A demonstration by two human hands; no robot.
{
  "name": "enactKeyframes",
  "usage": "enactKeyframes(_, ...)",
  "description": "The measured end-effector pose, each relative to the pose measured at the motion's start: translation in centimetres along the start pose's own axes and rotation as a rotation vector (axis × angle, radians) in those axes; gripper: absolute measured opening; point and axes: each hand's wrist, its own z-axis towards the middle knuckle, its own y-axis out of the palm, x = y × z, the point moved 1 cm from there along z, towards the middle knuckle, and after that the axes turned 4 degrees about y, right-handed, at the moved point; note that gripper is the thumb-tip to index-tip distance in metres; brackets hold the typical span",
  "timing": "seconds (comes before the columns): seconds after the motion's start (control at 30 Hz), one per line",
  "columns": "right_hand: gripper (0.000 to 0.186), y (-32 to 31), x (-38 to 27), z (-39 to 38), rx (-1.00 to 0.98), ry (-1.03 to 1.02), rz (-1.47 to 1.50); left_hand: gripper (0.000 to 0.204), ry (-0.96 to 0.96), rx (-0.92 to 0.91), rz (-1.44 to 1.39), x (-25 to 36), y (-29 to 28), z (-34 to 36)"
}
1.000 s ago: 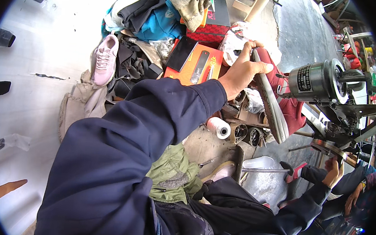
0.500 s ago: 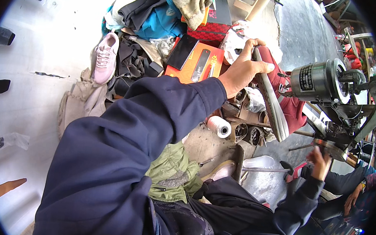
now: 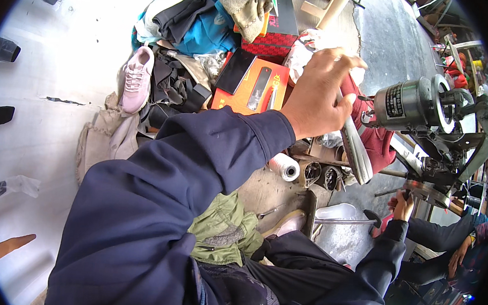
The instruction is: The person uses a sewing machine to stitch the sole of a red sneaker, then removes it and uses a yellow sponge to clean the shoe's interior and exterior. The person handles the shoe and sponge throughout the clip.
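Observation:
A red shoe (image 3: 375, 142) with a pale sole is tilted on edge against a metal shoe-sewing machine (image 3: 402, 102). My left hand (image 3: 318, 95) is closed round its upper end, the thumb lying by the sole and the fingers bent over the far side. That end of the shoe is hidden by the hand. Lower right, my right hand (image 3: 403, 207) has its fingers wrapped round a small dark handle (image 3: 406, 194) at the rim of the machine's round wheel (image 3: 428, 193).
A white thread spool (image 3: 284, 166) stands near cut tubes below the shoe. Beyond my left forearm are a black phone (image 3: 236, 72) on an orange box (image 3: 243, 97), a pink sneaker (image 3: 137, 80) and heaped cloth (image 3: 192, 17). Another person's hand (image 3: 458, 261) is at the right.
My left hand has shifted its hold, now covering more of the shoe's upper end. My right hand has moved slightly left and up, closing on the wheel's handle.

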Motion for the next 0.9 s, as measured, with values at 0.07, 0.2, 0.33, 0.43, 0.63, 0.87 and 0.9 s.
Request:
enactKeyframes(0.07, 0.022, 1.8, -1.6, -1.8, -0.083, -0.004, 0.01, 0.039, 0.192, -0.04, 0.061, 0.7, -0.3, 0.0)
enactKeyframes(0.2, 0.024, 3.3, -4.4, -4.2, -0.118, -0.011, 0.017, 0.031, 0.153, -0.088, 0.046, 1.6, -0.4, -0.5)
enactKeyframes(0.33, 0.025, 4.0, -5.5, -5.2, -0.075, 0.001, -0.002, 0.029, 0.251, -0.005, 0.086, 0.2, -0.6, 0.1)
enactKeyframes(0.43, 0.025, 4.5, -7.0, -6.9, -0.069, -0.048, -0.011, 0.026, -0.198, 0.056, -0.139, -2.1, 0.3, 1.4)
enactKeyframes(0.63, 0.021, -0.8, -11.6, -9.3, 0.085, -0.404, -0.04, 0.029, -0.684, -0.075, -0.635, -3.0, 1.3, 0.1)
enactKeyframes(0.87, 0.005, -10.0, -5.5, -0.8, 0.423, -0.274, 0.005, 0.021, -0.638, -0.085, -0.654, -2.7, 1.1, -0.1)
enactKeyframes(0.9, 0.006, -9.3, -3.8, 0.6, 0.413, -0.236, 0.1, 0.021, -0.645, -0.088, -0.665, -2.7, 1.0, -0.1)
